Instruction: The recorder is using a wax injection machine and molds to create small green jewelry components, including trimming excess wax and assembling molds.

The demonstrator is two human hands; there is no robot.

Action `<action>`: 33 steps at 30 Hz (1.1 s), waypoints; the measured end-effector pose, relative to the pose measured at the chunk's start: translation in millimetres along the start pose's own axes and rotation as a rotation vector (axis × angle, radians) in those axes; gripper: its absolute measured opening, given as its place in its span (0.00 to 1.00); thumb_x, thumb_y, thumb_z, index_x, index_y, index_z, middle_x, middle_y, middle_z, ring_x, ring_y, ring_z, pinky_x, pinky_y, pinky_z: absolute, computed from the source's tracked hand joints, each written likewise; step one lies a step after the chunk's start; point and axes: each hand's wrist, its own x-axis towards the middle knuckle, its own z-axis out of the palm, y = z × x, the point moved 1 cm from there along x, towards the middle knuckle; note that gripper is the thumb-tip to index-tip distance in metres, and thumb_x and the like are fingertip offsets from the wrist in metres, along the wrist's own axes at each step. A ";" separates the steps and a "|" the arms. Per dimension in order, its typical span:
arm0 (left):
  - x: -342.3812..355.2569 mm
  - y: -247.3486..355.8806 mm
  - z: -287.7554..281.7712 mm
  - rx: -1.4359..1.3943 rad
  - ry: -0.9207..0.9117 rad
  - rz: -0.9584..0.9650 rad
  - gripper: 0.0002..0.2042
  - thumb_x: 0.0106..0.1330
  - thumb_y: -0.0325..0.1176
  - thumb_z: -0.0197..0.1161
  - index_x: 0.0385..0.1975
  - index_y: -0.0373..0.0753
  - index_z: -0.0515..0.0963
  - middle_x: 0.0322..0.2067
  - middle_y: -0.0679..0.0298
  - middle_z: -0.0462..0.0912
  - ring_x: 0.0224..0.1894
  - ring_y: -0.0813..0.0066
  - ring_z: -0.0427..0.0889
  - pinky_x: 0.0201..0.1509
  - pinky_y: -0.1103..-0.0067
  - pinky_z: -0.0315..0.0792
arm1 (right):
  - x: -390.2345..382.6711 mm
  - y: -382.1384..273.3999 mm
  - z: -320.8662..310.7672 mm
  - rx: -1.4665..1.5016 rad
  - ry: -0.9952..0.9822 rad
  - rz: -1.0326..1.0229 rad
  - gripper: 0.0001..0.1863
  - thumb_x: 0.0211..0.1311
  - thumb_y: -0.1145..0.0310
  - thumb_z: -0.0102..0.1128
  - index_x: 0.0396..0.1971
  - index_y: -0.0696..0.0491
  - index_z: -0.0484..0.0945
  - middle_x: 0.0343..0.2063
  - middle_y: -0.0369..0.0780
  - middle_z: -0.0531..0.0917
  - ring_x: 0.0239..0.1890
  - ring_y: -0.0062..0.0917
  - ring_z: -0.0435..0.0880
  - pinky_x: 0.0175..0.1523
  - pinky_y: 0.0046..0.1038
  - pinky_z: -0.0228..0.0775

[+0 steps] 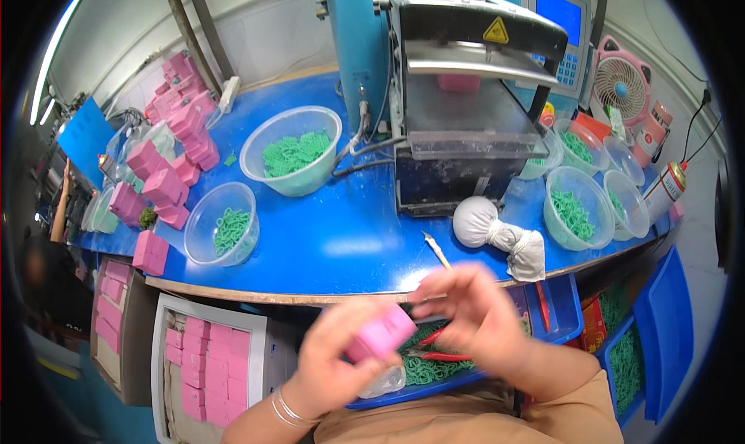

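My left hand (339,351) is closed around a small pink rubber mold block (382,332), held above my lap in front of the table edge. To its right is my right hand (473,316), slightly blurred, with bent fingers apart and nothing visible in them. Just beyond these fingers lies a slim craft knife (434,248), its far end pointing away and its near end hidden by the hand. Below the hands, red-handled pliers (444,356) rest on green wax pieces (427,372) in a blue tray (458,390).
A black press-like machine (473,118) stands at the back of the blue table (341,246). Clear bowls (291,186) of green pieces sit on both sides. A white cloth bag (497,230) lies near the edge. Pink blocks (167,188) are stacked left; more fill a box (163,312).
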 end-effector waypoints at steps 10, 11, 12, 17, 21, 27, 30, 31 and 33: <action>37.8 -14.1 -36.2 0.645 -0.088 -0.269 0.42 0.39 0.38 0.75 0.57 0.35 0.62 0.55 0.49 0.61 0.52 0.51 0.66 0.58 0.64 0.61 | 71.9 -82.7 -85.0 0.286 0.235 0.194 0.29 0.66 0.49 0.40 0.36 0.65 0.75 0.24 0.48 0.81 0.21 0.30 0.81 0.27 0.24 0.74; 37.5 -15.8 -35.8 0.687 -0.108 -0.285 0.41 0.38 0.38 0.76 0.55 0.34 0.63 0.54 0.50 0.62 0.52 0.51 0.66 0.57 0.64 0.61 | 70.0 -82.8 -83.5 0.187 0.269 0.177 0.28 0.65 0.52 0.41 0.34 0.66 0.76 0.23 0.48 0.81 0.21 0.30 0.81 0.25 0.23 0.73; 37.0 -16.5 -35.6 0.744 -0.111 -0.252 0.40 0.37 0.39 0.76 0.53 0.33 0.65 0.53 0.50 0.63 0.51 0.52 0.67 0.56 0.65 0.62 | 64.7 -82.2 -79.9 0.202 0.242 0.193 0.28 0.65 0.52 0.41 0.34 0.66 0.76 0.23 0.48 0.81 0.21 0.30 0.81 0.25 0.23 0.73; 35.0 -8.7 -40.8 0.797 -0.023 -0.142 0.39 0.32 0.41 0.78 0.47 0.33 0.67 0.47 0.51 0.69 0.48 0.53 0.70 0.53 0.65 0.61 | -5.1 -66.5 -51.6 0.268 -0.022 0.140 0.25 0.63 0.65 0.44 0.55 0.65 0.60 0.36 0.57 0.79 0.27 0.35 0.83 0.32 0.25 0.75; 35.0 14.6 -59.5 0.509 0.260 -0.080 0.47 0.30 0.48 0.79 0.53 0.31 0.65 0.47 0.51 0.71 0.50 0.58 0.72 0.55 0.68 0.65 | -34.6 -62.5 -52.2 0.676 -0.155 0.276 0.36 0.57 0.74 0.49 0.64 0.59 0.45 0.46 0.64 0.71 0.30 0.51 0.81 0.34 0.37 0.76; 35.7 37.8 -20.6 0.329 0.073 0.234 0.49 0.33 0.47 0.79 0.56 0.29 0.63 0.49 0.48 0.68 0.50 0.54 0.72 0.55 0.67 0.67 | -22.5 -32.6 -30.2 0.419 -0.363 0.807 0.36 0.59 0.78 0.44 0.65 0.55 0.39 0.47 0.61 0.71 0.31 0.39 0.81 0.34 0.30 0.75; 42.0 30.4 -8.4 0.435 -0.071 0.121 0.44 0.37 0.40 0.76 0.56 0.28 0.62 0.49 0.48 0.68 0.50 0.52 0.72 0.55 0.66 0.67 | -19.5 -6.1 -15.0 0.498 -0.474 0.837 0.38 0.62 0.75 0.44 0.67 0.47 0.34 0.48 0.53 0.73 0.28 0.25 0.81 0.32 0.23 0.74; 46.3 23.1 -11.0 0.440 -0.069 -0.001 0.45 0.34 0.41 0.78 0.56 0.30 0.63 0.49 0.48 0.68 0.51 0.53 0.70 0.56 0.67 0.66 | -22.7 -0.8 -12.1 0.465 -0.502 0.828 0.38 0.61 0.77 0.43 0.67 0.50 0.33 0.48 0.55 0.73 0.29 0.28 0.81 0.33 0.24 0.74; 53.8 6.0 -19.3 0.464 -0.032 -0.145 0.47 0.31 0.40 0.79 0.56 0.32 0.64 0.50 0.50 0.68 0.53 0.57 0.68 0.57 0.70 0.64 | -31.6 5.0 -10.3 0.544 -0.427 0.817 0.32 0.61 0.71 0.49 0.65 0.51 0.49 0.45 0.53 0.77 0.29 0.34 0.83 0.32 0.31 0.76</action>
